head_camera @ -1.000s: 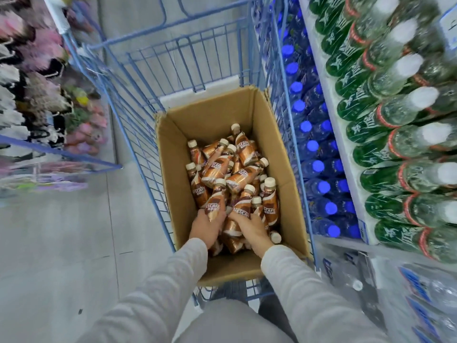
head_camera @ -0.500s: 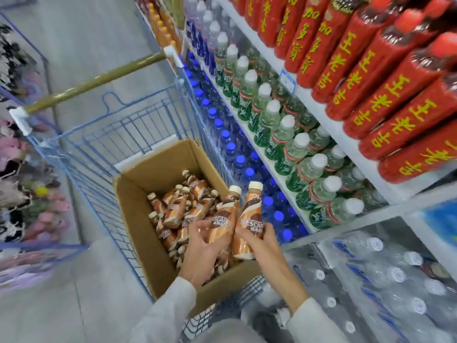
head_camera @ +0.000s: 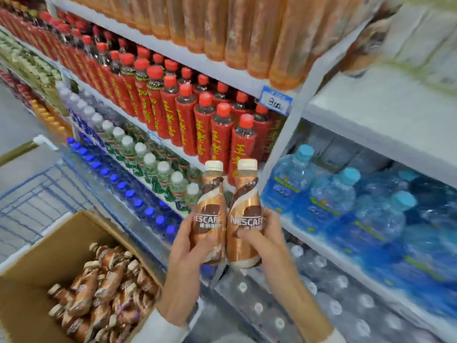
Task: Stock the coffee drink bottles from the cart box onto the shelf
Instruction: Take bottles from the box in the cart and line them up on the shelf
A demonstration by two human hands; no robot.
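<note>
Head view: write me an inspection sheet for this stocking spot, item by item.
Surface: white shelf board at upper right, blurred.
Job's things: left coffee bottle and right coffee bottle upright, side by side; boxed bottles lie in the cardboard box.
Clutter: nothing seen.
Grippers: left hand and right hand each grip one bottle, fingers curled round it.
Cables: nothing seen.
Surroundings: red bottles, water bottles, blue wire cart.

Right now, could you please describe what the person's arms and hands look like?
The left hand and right hand are bare: no gloves, rings or watch visible. The forearms are uncovered; a pale, whitish left sleeve and right sleeve begin only at the picture's bottom edge.
</note>
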